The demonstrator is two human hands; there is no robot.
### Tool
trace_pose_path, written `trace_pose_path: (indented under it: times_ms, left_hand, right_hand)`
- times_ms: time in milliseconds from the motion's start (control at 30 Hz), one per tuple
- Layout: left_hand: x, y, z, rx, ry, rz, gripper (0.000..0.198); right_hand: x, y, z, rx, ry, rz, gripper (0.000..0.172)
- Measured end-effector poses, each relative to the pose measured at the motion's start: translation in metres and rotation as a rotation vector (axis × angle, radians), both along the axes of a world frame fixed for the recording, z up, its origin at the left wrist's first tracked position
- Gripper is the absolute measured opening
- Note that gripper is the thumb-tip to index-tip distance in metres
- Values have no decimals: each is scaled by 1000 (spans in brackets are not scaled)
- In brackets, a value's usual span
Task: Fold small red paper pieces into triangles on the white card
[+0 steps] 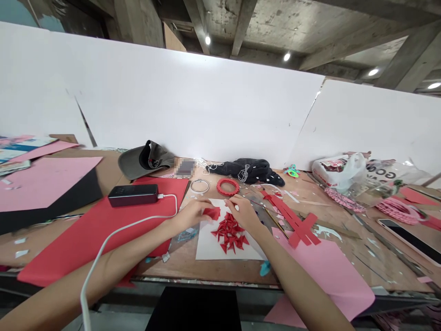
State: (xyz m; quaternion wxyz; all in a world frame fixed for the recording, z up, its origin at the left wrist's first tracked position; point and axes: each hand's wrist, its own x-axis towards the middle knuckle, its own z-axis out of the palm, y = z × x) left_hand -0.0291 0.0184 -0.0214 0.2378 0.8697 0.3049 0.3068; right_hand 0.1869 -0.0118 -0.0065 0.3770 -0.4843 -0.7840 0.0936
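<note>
My left hand (pixel 195 213) pinches a small red paper piece (pixel 212 213), held just above the left edge of a white sheet (pixel 206 243). My right hand (pixel 244 211) is over the sheet's right side, thumb and fingers drawn together. Whatever sits in those fingers, if anything, is too small to make out. Between my hands, a heap of folded red paper pieces (pixel 230 232) with pointed corners lies on the sheet. Just beyond my hands rests a red ring (pixel 228 186) with a bumpy surface.
A black power bank (pixel 133 195) with a white cable (pixel 129 225) lies on red paper (pixel 93 239) at left. Red paper strips (pixel 287 214), a pencil (pixel 275 220) and pink paper (pixel 324 266) are at right. A cap (pixel 146 159) and black cloth (pixel 253 170) lie by the white partition (pixel 193 101).
</note>
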Motion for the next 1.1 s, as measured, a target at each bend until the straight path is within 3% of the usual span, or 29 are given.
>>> trace_pose_path:
  times_ms: [133, 367, 467, 600, 667, 833, 1000, 1100]
  left_hand:
    - [1, 4, 1, -31, 55, -77, 27]
    - [-1, 9, 2, -95, -46, 0, 27]
    - [2, 6, 6, -229, -224, 87, 30]
    - [9, -4, 17, -527, -529, 110, 36]
    - [13, -11, 23, -612, -580, 103, 35]
    - [18, -24, 36, -767, -558, 72, 38]
    - [16, -18, 39, -904, -539, 3, 43]
    - [13, -9, 33, -916, -532, 22, 43]
  right_hand:
    - [1, 1, 0, -5, -6, 25, 32]
    - [3, 3, 1, -16, 37, 31, 29]
    - [-1, 3, 0, -60, 179, 65, 20]
    - [-10, 2, -2, -230, 443, 175, 32]
    - [-13, 0, -1, -256, 515, 207, 26]
    - [-12, -6, 5, -132, 513, 227, 13]
    - [-8, -10, 10, 147, 302, 290, 23]
    - [-7, -9, 9, 56, 336, 284, 24]
